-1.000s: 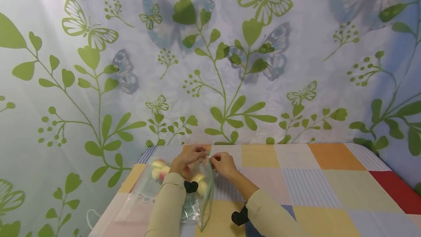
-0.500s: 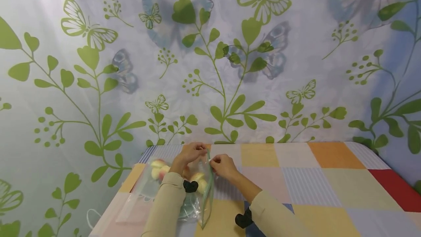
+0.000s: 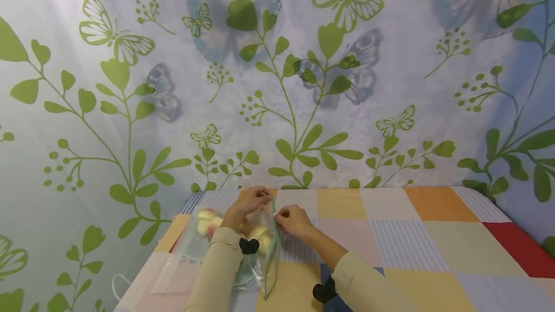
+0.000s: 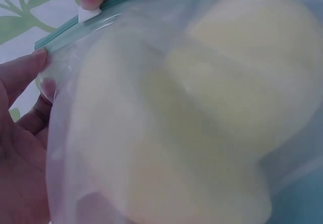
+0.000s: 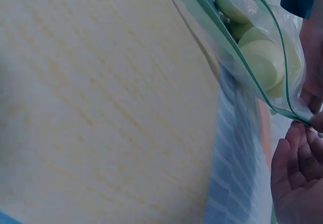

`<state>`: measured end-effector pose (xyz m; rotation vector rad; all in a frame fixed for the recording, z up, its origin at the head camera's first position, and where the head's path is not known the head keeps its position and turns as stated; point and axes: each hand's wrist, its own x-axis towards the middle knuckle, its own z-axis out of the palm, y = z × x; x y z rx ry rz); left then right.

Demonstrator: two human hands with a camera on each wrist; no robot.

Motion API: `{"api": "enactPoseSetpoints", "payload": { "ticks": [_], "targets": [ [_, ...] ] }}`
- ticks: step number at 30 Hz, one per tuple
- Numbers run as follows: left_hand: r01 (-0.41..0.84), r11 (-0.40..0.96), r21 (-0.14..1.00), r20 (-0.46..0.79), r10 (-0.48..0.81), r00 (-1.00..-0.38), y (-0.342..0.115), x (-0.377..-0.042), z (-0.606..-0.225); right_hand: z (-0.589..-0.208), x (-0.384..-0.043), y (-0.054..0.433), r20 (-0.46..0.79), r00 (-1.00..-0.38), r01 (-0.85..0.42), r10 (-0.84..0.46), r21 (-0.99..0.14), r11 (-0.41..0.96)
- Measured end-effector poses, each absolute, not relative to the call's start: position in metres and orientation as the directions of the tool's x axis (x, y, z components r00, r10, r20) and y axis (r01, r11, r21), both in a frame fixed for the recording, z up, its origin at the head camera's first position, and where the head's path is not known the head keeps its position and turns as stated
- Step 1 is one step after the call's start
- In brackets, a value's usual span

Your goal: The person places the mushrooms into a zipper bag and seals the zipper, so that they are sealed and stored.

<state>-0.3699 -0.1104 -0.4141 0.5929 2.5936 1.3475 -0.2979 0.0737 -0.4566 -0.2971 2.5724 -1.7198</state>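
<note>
A clear zip bag [image 3: 256, 273] with a green zip strip [image 3: 277, 242] lies on the left of the table. Several pale yellow, red-blushed, peach-like pieces [image 3: 260, 237] show through its plastic. My left hand [image 3: 253, 200] pinches the far end of the strip between thumb and fingers. Just nearer to me, my right hand [image 3: 296, 220] pinches the white slider [image 4: 89, 15] on that strip. In the right wrist view, the two green edges [image 5: 247, 65] meet by the fingers and stand apart along the rest of the mouth.
A patchwork cloth [image 3: 412, 244] covers the table. Behind it hangs a curtain [image 3: 277, 85] printed with leaves and butterflies. A white cord loop [image 3: 119, 285] shows past the table's left edge. Black straps [image 3: 249, 246] sit on both wrists.
My right hand has slid a little toward me along the zip strip with the slider. The left hand stays at the far end, shifting only slightly away.
</note>
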Motion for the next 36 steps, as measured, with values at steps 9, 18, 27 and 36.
{"api": "enactPoseSetpoints", "payload": {
  "ticks": [9, 18, 27, 36],
  "targets": [
    [0.253, 0.518, 0.817, 0.027, 0.403, -0.915, -0.111, -0.368, -0.415, -0.456, -0.293, 0.071, 0.100, -0.980, -0.164, -0.170, -0.890, 0.425],
    [0.224, 0.507, 0.832, 0.012, 0.387, -0.922, -0.109, -0.366, -0.415, -0.456, -0.285, 0.070, 0.087, -0.981, -0.153, -0.175, -0.901, 0.406],
    [0.214, 0.518, 0.828, 0.005, 0.374, -0.927, -0.108, -0.366, -0.414, -0.456, -0.279, 0.072, 0.083, -0.973, -0.167, -0.216, -0.899, 0.404],
    [0.224, 0.514, 0.828, 0.016, 0.377, -0.926, -0.108, -0.369, -0.413, -0.455, -0.273, 0.071, 0.094, -0.970, -0.180, -0.225, -0.899, 0.398]
  ]
}}
